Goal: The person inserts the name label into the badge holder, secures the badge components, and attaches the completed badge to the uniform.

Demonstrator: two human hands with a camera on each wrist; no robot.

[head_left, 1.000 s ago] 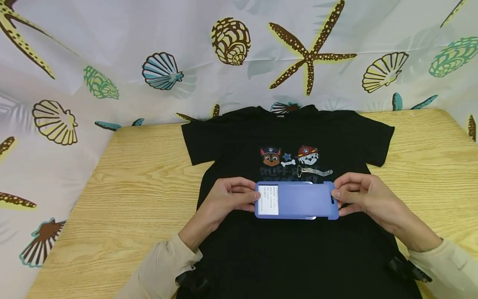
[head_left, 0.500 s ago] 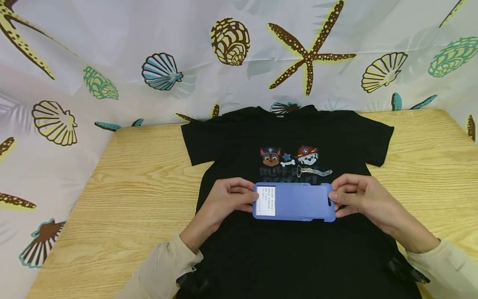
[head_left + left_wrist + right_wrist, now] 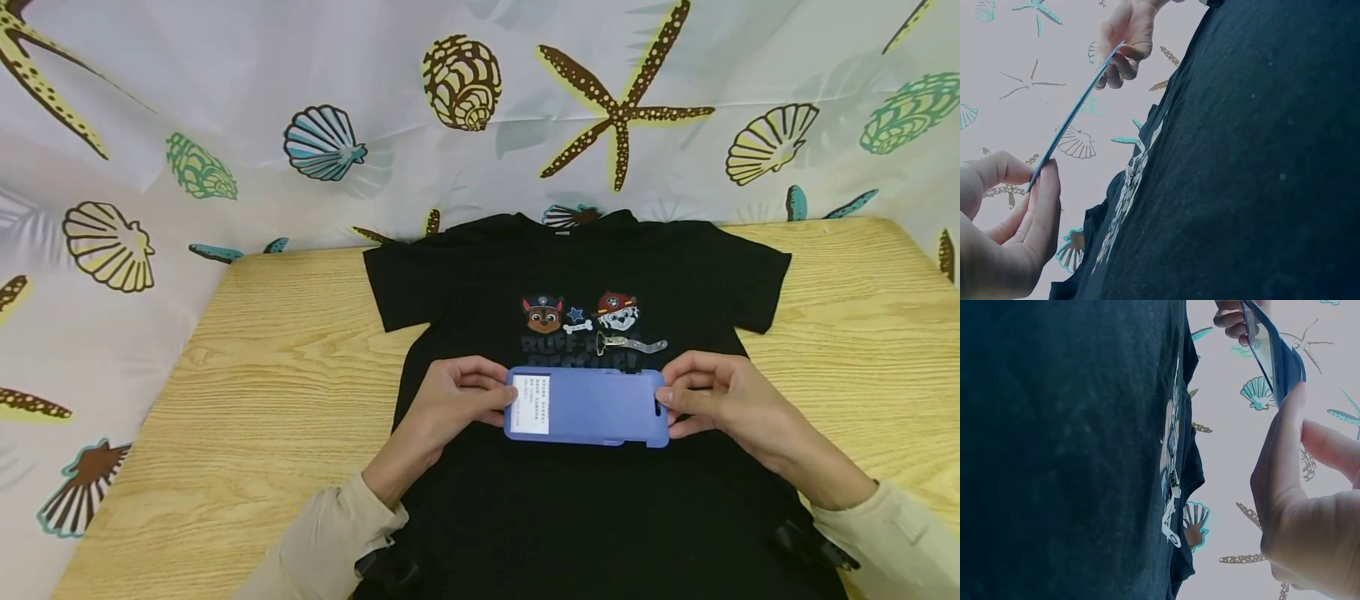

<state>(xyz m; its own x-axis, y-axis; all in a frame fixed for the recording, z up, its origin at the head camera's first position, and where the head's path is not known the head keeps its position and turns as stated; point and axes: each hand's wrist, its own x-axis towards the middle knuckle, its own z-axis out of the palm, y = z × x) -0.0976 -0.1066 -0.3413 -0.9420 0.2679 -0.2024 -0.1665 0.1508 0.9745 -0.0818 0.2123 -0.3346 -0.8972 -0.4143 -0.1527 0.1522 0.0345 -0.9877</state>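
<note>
Between both hands, a blue plastic badge holder [image 3: 588,407] lies lengthwise over the black T-shirt [image 3: 600,517], with a white printed label at its left end. My left hand [image 3: 453,404] pinches that end between thumb and fingers. At the slotted right end, my right hand [image 3: 723,400] pinches it the same way. Seen edge-on in the left wrist view, the thin badge holder [image 3: 1072,119] is raised off the shirt. Two layers of the badge holder [image 3: 1282,359] show at its far part in the right wrist view. A clear strap clip [image 3: 636,343] rests on the shirt's print.
The T-shirt is spread flat on a wooden table [image 3: 270,358], its collar toward the back. A white cloth [image 3: 397,75] printed with shells and starfish hangs behind and along the left side. Dark wrist bands [image 3: 390,567] sit by both sleeves.
Both hands have shifted slightly left and a little toward me with the badge holder, the right hand somewhat more. The holder's right end has tipped slightly nearer me. The strap clip stays put.
</note>
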